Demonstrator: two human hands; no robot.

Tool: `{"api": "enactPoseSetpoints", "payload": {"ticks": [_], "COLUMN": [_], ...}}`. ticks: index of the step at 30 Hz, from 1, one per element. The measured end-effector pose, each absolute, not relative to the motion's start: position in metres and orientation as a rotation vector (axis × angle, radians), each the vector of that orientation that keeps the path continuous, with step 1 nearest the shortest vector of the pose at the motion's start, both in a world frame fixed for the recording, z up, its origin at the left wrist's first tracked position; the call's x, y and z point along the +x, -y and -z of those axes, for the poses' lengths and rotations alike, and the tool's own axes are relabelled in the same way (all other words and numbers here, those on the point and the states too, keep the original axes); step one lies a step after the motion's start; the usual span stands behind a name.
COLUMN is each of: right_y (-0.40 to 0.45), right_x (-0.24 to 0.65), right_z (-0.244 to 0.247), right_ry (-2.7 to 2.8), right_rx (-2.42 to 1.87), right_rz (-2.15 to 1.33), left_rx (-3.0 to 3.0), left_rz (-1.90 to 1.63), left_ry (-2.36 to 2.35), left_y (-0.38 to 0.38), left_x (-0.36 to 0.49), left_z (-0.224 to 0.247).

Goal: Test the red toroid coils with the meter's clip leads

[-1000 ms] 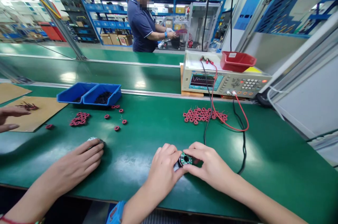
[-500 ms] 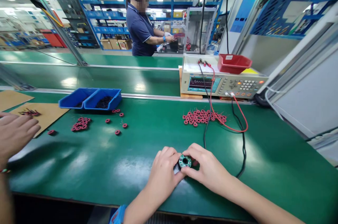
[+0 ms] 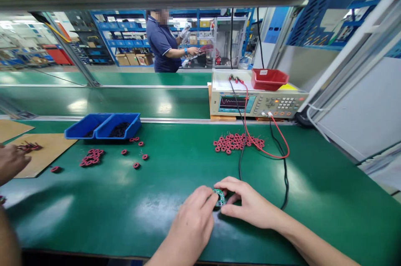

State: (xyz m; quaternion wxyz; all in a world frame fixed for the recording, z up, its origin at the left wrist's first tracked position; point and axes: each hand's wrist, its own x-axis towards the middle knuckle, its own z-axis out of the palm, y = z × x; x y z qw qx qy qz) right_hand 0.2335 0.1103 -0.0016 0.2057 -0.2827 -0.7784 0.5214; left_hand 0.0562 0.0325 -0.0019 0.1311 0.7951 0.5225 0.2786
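Observation:
Low over the front of the green bench, a small ring-shaped circuit board (image 3: 222, 196) sits between my two hands, its green face showing small parts. My left hand (image 3: 194, 217) has its thumb and fingers closed at the board's left side and covers part of it. From the right, my right hand (image 3: 247, 203) curves its index finger and thumb round the board's upper and lower edge. Whatever is beneath the board is hidden by my fingers. Farther back lies a heap of red-wound ring coils (image 3: 234, 143) with thin wire ends.
A test instrument (image 3: 260, 103) with a lit screen stands behind, a red tray (image 3: 270, 79) on top and a red cable (image 3: 283, 140) looping down. Blue bins (image 3: 119, 134) and more coils (image 3: 92, 157) are at left, where another person's hand (image 3: 12, 163) reaches over brown cardboard (image 3: 46, 161).
My left hand has turned over the board, covering more of its left side. The board is tilted now. My view has shifted slightly, and the neighbour's hand at left has moved back over the cardboard.

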Motion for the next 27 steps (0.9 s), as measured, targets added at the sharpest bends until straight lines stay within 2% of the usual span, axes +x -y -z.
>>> {"api": "enactPoseSetpoints", "payload": {"ticks": [4,12,23,27], "right_y": [-0.112,-0.105,-0.109,-0.118], "right_x": [0.236,0.231,0.232,0.238], "right_z": [0.004,0.012,0.007,0.003], "right_ry": [2.188,2.161,2.202,2.213], "right_rx": [-0.773,-0.802,-0.826,-0.802], "right_rz": [-1.403,-1.332,-1.352,-1.36], "left_rx": [2.56,3.106,3.275,3.138], "left_rz": [-0.674,-0.659,-0.371,-0.51], "left_ry": [-1.51,-1.602,-1.604,-1.576], "left_y": [-0.033,-0.03,-0.026,-0.027], "left_x": [0.062,0.065,0.065,0.065], "left_z": [0.005,0.014,0.023,0.023]}}
